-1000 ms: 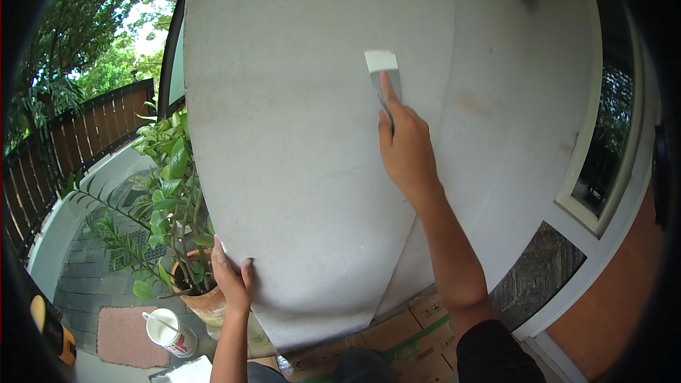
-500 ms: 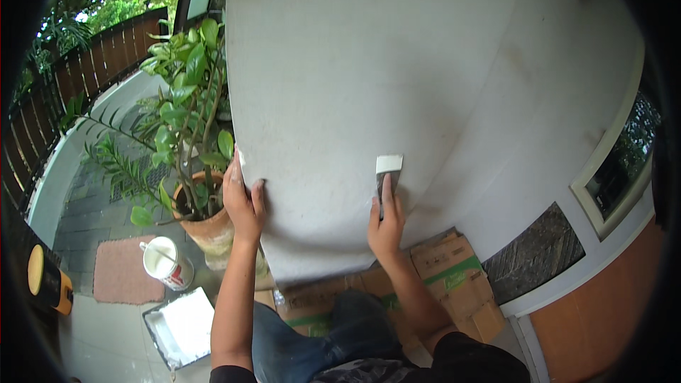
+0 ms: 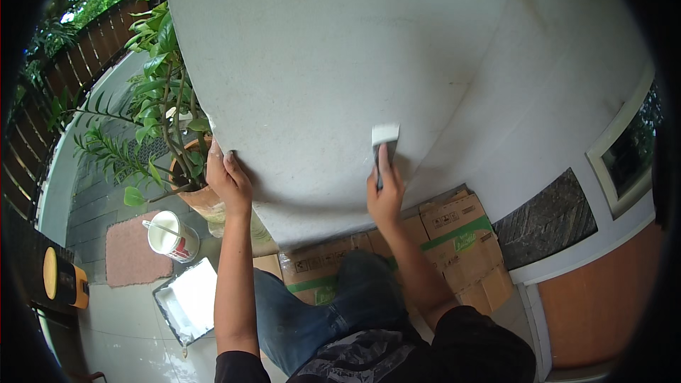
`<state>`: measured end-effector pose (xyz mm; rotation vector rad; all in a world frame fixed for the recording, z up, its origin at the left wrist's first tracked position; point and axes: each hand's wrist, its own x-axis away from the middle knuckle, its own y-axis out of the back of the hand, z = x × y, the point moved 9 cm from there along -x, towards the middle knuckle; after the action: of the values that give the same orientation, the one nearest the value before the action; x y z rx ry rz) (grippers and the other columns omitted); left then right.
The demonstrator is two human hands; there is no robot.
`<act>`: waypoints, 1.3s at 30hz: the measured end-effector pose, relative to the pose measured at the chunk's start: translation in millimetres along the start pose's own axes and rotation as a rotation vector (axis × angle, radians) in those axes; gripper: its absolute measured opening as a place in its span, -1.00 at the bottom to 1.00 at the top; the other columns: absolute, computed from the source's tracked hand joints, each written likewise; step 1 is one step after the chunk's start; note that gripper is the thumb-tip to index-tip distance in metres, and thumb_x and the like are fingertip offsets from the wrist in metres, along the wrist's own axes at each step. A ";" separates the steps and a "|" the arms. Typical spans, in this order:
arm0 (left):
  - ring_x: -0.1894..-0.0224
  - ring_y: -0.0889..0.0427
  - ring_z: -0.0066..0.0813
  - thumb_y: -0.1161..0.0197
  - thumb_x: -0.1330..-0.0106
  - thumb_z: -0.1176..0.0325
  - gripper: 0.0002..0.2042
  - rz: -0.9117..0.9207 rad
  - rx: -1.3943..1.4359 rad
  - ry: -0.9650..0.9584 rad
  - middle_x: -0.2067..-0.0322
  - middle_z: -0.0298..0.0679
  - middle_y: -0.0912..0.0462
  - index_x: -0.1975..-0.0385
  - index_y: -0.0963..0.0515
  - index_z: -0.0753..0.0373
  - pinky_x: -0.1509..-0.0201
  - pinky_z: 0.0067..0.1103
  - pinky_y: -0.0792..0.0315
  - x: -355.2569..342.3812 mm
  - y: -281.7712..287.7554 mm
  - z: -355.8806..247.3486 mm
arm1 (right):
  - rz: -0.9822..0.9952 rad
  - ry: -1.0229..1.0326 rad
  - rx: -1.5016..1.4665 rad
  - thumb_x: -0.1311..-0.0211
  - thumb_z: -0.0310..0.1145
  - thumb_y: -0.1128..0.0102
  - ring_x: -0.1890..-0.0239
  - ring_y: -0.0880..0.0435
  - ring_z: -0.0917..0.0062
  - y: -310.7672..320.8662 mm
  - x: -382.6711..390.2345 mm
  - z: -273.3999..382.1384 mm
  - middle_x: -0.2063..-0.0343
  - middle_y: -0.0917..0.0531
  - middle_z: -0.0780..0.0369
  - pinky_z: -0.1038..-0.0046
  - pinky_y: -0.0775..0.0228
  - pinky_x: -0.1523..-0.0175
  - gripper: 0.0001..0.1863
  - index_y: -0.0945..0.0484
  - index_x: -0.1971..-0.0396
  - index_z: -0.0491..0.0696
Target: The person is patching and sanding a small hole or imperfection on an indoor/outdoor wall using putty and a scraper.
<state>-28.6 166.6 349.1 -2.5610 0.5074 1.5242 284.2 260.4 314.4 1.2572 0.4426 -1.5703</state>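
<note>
My right hand point(image 3: 386, 195) is closed around the dark handle of a flat paintbrush point(image 3: 385, 135). Its white bristles point upward and appear to touch the pale wall point(image 3: 305, 64) in front of me. On the wall's left edge, my left hand point(image 3: 230, 183) rests with its fingers stretched along the corner and the thumb apart on the face. That hand holds no tool. Chipped or whitish spots mark the corner just above it.
A terracotta pot point(image 3: 206, 202) with a leafy plant point(image 3: 152, 99) stands beside the wall corner. Left on the floor are a white paint bucket point(image 3: 186, 247), a paint tray point(image 3: 170, 308), a mat point(image 3: 128, 255) and a yellow-black container point(image 3: 65, 280). Flattened cardboard point(image 3: 461, 241) lies along the wall's foot.
The view has shifted. My right hand and the paintbrush have moved up, and the bristles look splayed now. My left hand stays at the wall's edge.
</note>
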 end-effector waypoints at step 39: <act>0.04 -0.55 -0.47 -0.14 -0.38 0.18 -0.54 0.475 0.318 1.262 0.09 -0.09 -0.61 -0.10 -0.39 0.47 -0.06 -0.58 -0.38 366.1 -18.4 179.2 | 0.513 -0.697 -0.299 -0.15 -0.44 -0.08 0.19 -0.51 -0.03 -82.3 313.7 -129.2 0.30 -0.50 -0.09 0.16 -0.36 0.11 -0.57 -0.28 -0.03 -0.18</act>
<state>-11.2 150.1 -58.1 -2.8926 1.3592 -0.3744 301.2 243.5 -33.8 0.4803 -0.0937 -1.3237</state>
